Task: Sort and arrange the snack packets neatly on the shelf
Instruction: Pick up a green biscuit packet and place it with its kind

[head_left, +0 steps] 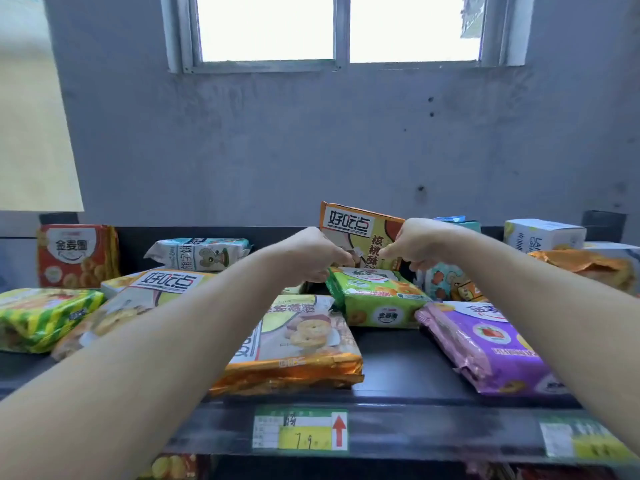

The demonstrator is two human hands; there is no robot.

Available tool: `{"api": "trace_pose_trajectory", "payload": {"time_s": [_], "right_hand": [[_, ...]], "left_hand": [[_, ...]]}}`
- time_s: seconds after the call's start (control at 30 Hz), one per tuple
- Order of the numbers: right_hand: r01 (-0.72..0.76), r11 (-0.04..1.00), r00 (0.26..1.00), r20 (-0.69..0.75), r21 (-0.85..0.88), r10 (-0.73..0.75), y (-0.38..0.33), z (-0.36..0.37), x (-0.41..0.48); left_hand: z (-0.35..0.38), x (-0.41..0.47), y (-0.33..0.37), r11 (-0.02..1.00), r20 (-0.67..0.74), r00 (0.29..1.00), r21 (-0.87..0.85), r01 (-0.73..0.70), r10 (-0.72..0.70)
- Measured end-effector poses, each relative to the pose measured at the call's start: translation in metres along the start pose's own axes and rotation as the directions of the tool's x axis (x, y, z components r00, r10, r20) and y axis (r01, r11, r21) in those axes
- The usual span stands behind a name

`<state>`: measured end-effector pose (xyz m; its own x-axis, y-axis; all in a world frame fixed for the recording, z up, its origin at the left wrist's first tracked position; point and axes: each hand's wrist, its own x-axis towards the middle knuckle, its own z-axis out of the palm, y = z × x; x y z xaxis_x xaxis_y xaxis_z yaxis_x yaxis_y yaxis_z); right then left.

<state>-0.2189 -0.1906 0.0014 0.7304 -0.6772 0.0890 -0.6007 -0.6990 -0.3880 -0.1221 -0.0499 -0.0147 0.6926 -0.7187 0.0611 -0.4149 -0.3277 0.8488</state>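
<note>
An orange-edged walnut biscuit packet (356,230) stands upright at the back of the dark shelf (391,362). My left hand (311,258) and my right hand (419,245) pinch it low on either side. Just in front of it lies a green packet (377,299). Two more orange-edged packets lie flat, one in the middle (294,344), one to the left (156,292) partly under my left forearm. A purple packet (485,344) lies front right, and a green-and-yellow striped packet (41,317) lies at the far left.
A red packet (76,254) stands at the back left beside a white bear-print packet (201,252). White boxes (543,233) and an orange packet (585,268) crowd the back right. Price labels (301,431) line the shelf's front edge. A grey wall rises behind.
</note>
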Motion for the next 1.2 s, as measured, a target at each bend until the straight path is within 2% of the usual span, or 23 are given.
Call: {"api": "trace_pose_trajectory", "payload": {"time_s": [0.1,0.17,0.27,0.37,0.47,0.57,0.73,0.9,1.2], "right_hand": [[-0.097,0.995,0.994,0.041,-0.008,0.098,0.008,0.008,0.006],[-0.145,0.989,0.986,0.081,-0.006,0.145,0.011,0.010,0.008],[-0.243,0.968,0.952,0.206,0.065,0.225,0.012,0.014,0.010],[-0.325,0.935,0.917,0.289,0.140,0.275,0.013,0.018,0.015],[-0.387,0.893,0.897,0.318,0.229,0.306,0.015,0.019,0.021],[-0.402,0.869,0.898,0.306,0.287,0.315,0.015,0.019,0.023],[-0.311,0.844,0.950,0.162,0.437,0.266,0.011,0.012,0.015],[-0.191,0.840,0.975,-0.004,0.507,0.224,0.003,-0.002,-0.004],[0.113,0.757,0.972,-0.229,0.643,0.050,-0.043,-0.024,-0.040]], "left_hand": [[0.006,0.016,0.000,0.986,0.038,0.994,-0.125,0.106,-0.102],[0.009,0.021,0.000,0.979,0.067,0.987,-0.131,0.156,-0.148],[0.013,0.028,-0.003,0.967,0.106,0.971,-0.116,0.228,-0.216],[0.013,0.033,-0.002,0.916,0.104,0.949,-0.247,0.316,-0.299],[0.017,0.038,-0.009,0.879,0.156,0.923,-0.283,0.384,-0.352],[0.020,0.045,-0.015,0.866,0.137,0.920,-0.309,0.393,-0.368],[0.015,0.046,-0.010,0.902,0.037,0.960,-0.335,0.274,-0.278],[0.005,0.028,0.005,0.936,-0.079,0.987,-0.336,0.106,-0.140],[-0.046,-0.009,0.015,0.946,-0.382,0.924,-0.290,-0.148,0.028]]}}
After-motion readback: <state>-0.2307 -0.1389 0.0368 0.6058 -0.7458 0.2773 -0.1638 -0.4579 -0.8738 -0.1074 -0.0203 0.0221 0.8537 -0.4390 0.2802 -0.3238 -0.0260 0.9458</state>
